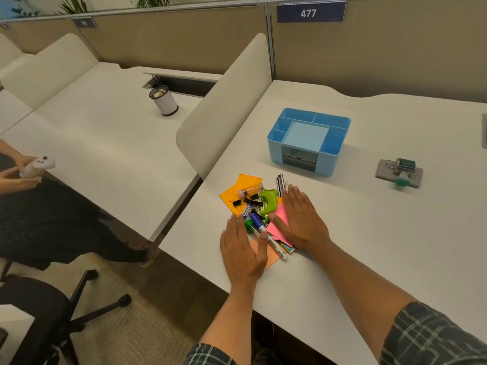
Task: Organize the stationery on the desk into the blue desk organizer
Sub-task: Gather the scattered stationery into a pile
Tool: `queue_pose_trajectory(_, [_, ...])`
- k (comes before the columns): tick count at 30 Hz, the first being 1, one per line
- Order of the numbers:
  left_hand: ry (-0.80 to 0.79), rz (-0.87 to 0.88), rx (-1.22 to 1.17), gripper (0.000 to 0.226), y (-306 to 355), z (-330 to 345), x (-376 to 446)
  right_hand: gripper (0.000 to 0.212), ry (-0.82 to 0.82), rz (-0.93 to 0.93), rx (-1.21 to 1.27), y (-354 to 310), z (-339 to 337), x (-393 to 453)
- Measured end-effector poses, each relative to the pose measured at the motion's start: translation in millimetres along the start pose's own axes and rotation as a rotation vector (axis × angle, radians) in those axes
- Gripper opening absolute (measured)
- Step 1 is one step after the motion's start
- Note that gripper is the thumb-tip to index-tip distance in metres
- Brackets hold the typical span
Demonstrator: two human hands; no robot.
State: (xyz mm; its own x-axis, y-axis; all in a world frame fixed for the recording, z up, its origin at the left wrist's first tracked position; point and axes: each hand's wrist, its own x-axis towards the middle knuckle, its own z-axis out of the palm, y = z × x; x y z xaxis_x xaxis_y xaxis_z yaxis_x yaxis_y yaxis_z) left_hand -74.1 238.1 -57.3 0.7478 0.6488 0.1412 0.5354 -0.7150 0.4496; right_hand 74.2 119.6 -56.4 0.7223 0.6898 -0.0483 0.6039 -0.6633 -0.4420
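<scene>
- A stationery pile [259, 212] is flanked at frame centre by the left hand [243, 252] and right hand [300, 219], both laid flat, fingers spread, nothing gripped.
- The blue desk organizer [308, 142] is seen just above the pile, apart from it.

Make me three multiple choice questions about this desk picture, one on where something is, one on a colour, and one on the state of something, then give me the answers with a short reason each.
1. Where does the blue desk organizer stand relative to the stationery pile?
A. Beyond it, farther from the person
B. On the floor
C. On the neighbouring desk

2. What colour is the stapler in the pile?
A. Red
B. Green
C. White

3. What state are the organizer's top compartments in?
A. Packed with pens
B. Covered by a lid
C. Empty

Answers:
1. A: the organizer sits on the same desk, past the pile.
2. B: its body is bright lime green.
3. C: only bare blue floors show, while the left hand and right hand lie flat and open beside the pile.
</scene>
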Motion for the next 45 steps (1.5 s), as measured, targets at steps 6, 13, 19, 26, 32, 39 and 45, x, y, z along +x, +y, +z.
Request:
queue_pose_trajectory(6, [0.001, 0.006, 0.041, 0.087, 0.6, 0.3, 2.3, 0.087, 0.043, 0.022, 0.06, -11.4, 13.9, -2.1])
queue_pose_trajectory(13, [-0.012, 0.0, 0.032, 0.079, -0.8, 2.0, 3.4, 0.091, 0.057, -0.006, 0.047, -10.1, 15.7, -2.4])
queue_pose_trajectory(19, [0.034, 0.032, 0.005, 0.079, 2.8, -2.0, 1.8, 0.091, 0.13, -0.005, 0.172, -9.5, 10.9, -4.3])
queue_pose_trajectory(26, [0.047, 0.149, -0.014, 0.07, 7.1, -6.6, 0.1, 0.069, 0.194, -0.041, 0.34, -3.2, -9.6, -17.5])
queue_pose_trajectory(32, [0.041, 0.423, 0.128, 0.056, 29.0, -7.9, 0.7, 0.031, 0.361, -0.05, 0.16, 38.3, -27.8, -52.7])
queue_pose_trajectory(39, [0.012, 0.703, 0.125, 0.006, 114.0, 17.2, 0.9, 0.009, 0.498, 0.094, 0.104, 92.7, -54.7, -112.2])
queue_pose_trajectory(45, [-0.111, 0.876, 0.054, 0.022, 190.1, 43.7, -28.0, 0.009, 0.598, 0.283, 0.056, 134.3, -79.4, -178.5])
